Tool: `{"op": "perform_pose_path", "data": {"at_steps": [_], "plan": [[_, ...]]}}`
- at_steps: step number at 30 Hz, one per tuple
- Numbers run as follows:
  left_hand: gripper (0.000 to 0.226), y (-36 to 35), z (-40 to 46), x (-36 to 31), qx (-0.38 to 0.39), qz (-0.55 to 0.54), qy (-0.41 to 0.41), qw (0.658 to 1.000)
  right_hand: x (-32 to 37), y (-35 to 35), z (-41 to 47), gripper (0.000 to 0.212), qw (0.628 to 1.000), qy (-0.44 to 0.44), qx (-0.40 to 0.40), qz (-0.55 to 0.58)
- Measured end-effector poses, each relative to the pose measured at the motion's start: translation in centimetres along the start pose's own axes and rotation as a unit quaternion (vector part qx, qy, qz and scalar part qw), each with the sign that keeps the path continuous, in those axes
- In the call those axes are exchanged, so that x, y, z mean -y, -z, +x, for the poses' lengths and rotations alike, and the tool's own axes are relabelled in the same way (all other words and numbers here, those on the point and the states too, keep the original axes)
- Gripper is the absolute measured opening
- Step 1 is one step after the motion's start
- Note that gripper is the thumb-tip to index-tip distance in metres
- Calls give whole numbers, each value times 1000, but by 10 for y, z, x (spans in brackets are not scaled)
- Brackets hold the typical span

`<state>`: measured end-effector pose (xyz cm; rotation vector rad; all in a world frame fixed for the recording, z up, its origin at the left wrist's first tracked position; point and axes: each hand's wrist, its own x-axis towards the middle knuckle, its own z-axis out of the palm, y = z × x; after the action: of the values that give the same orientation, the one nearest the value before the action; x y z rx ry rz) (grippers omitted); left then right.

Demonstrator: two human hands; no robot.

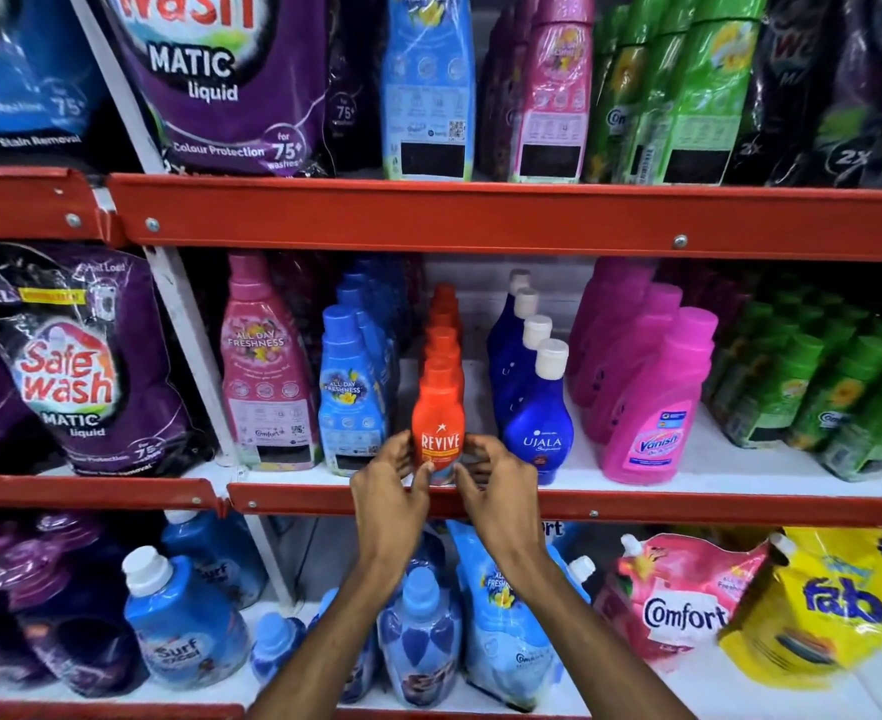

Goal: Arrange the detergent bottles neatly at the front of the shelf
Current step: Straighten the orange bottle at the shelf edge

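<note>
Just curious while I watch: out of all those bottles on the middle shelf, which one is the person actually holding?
The front orange Revive bottle, cupped low down between the left hand and right hand; no neighbouring bottle is touched.

Premises: a retail shop, laundry-products aisle. Red metal shelving [480,220] with bolted front rails carries three visible tiers of stock. Goods stand in files of identical items, front to back: orange Revive bottles [440,423], blue Ujala bottles [537,423], pink Vanish bottles [652,428]. Safewash refill pouches [85,366] and a Comfort pouch [683,600] occupy neighbouring bays, labels facing outward.
</note>
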<state>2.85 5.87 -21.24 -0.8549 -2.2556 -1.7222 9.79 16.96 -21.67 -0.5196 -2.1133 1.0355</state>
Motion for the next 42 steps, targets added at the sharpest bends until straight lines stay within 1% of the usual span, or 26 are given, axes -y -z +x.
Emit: {"op": "perform_pose_path", "data": {"at_steps": [6,7,9,11,13,15,18,21,23,24,26,28,30,33,38,42], "plan": [[42,0,-2,4,-5,-2,-5,1000,0,1,-3,34,1000,13,-11,-1],[44,0,-4,5,-17,-7,-1,1000,-1,3,-6,33,1000,22,-21,0],[43,-1,-11,4,-66,-7,-11,998,-5,13,-13,29,997,52,-55,-9],[35,-6,-19,-4,-115,-5,-47,992,-12,29,-22,23,991,84,-99,-25],[28,-17,-26,-17,-133,-11,-80,988,-19,52,-30,20,985,95,-142,-29],[26,-32,-33,-32,-114,-24,-103,988,-28,77,-34,20,978,86,-190,-26],[19,-64,-43,-54,-56,-40,-145,987,-46,113,-32,16,962,44,-269,-25],[19,-101,-51,-70,19,-48,-136,989,-67,146,-25,12,952,1,-305,-29],[26,-125,-51,-76,71,-48,-107,991,-83,164,-15,21,956,-26,-286,-51],[33,-136,-50,-77,96,-41,-92,990,-91,171,-10,29,963,-35,-259,-67],[48,-153,-46,-79,134,-9,-81,988,-102,183,1,42,978,-42,-179,-100],[56,-166,-42,-80,147,27,-73,986,-106,193,10,44,987,-32,-104,-118],[57,-174,-38,-78,144,50,-63,986,-107,198,14,41,990,-22,-61,-122],[54,-183,-34,-74,138,52,-55,988,-108,203,17,38,993,-17,-40,-113],[39,-190,-36,-77,127,35,-47,990,-109,205,18,39,993,-25,-28,-110],[36,-191,-35,-74,109,36,-50,992,-108,206,17,39,992,-29,-25,-117]]}}
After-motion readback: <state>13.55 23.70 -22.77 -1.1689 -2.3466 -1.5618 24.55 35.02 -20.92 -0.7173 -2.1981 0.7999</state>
